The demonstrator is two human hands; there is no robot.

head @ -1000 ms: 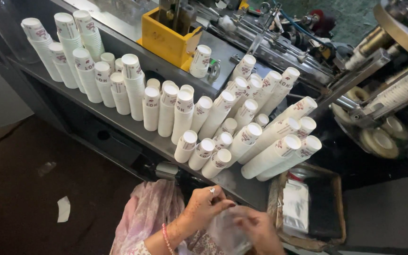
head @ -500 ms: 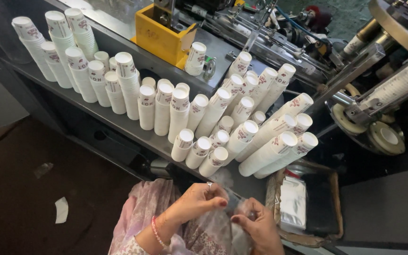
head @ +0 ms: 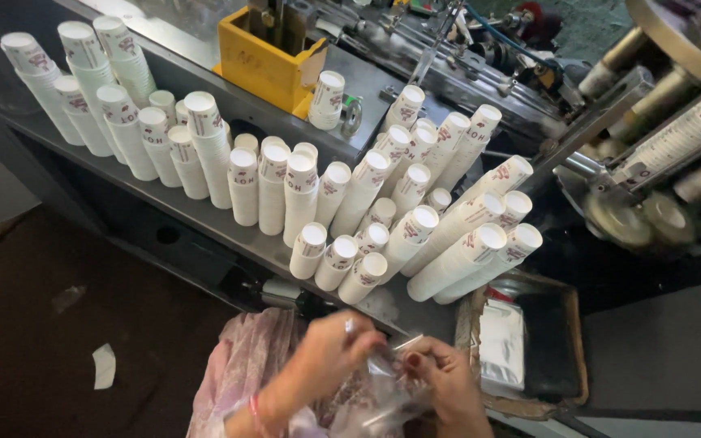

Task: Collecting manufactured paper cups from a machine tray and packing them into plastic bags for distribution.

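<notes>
A clear plastic bag (head: 383,389) sits at the bottom edge of the view, crumpled between two bare hands. The left hand (head: 330,357) pinches the bag's upper edge between thumb and fingers; the right hand (head: 440,377) grips the other side, fingers curled into the film. A pink patterned cloth (head: 245,365) hangs just left of the hands.

Above them runs a dark metal shelf (head: 204,223), crowded with stacks of white paper cups (head: 302,203). The stacks on the left stand upright; those on the right lean over, tilted toward the shelf's front edge. A yellow box (head: 269,69) stands behind the cups, with machine parts beyond it. To the right of the hands is a shallow tray (head: 565,357) holding a white packet (head: 501,353).

The thin film looks slippery and could tear or slide out of the pinch if pulled unevenly. The leaning stacks sit near the edge, so a bump from a rising hand could likely topple them.
</notes>
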